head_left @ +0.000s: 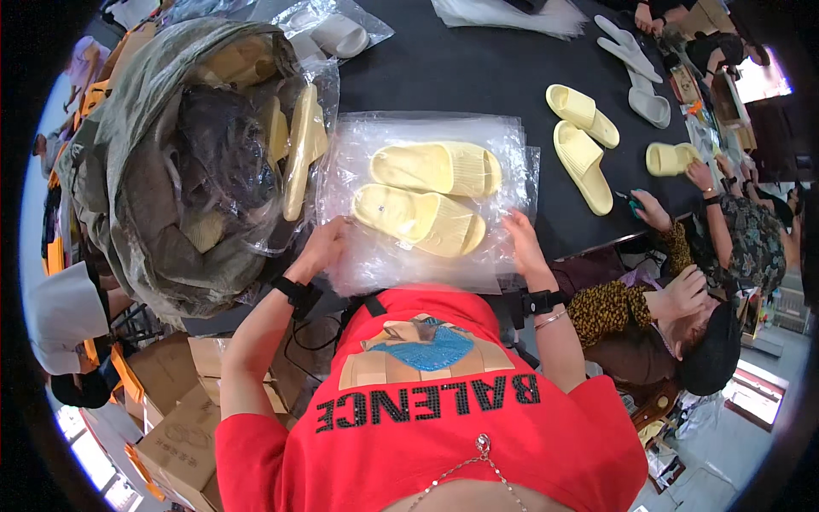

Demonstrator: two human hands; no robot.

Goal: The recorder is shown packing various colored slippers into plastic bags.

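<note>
A pair of pale yellow slide slippers (pixel 461 229) lies side by side in front of me, toes to the right. Around and beneath them spreads a layer of clear plastic bags (pixel 348 141); I cannot tell for sure whether the pair is inside the top one. My left hand (pixel 328 245) has its fingers closed on the near left edge of the plastic bag. At the near right edge, my right hand (pixel 524 242) pinches the plastic too, its thumb side toward the slippers. Both hands stay apart from the slippers.
A large grey-green sack (pixel 136 162) holds bagged yellow slippers (pixel 300 154) at left. Loose yellow slippers (pixel 583 166) and grey slippers (pixel 648 104) lie on the black table (pixel 478 72). At right, a co-worker's hand (pixel 653 210) holds a small dark-handled tool. Cardboard boxes (pixel 183 439) stand lower left.
</note>
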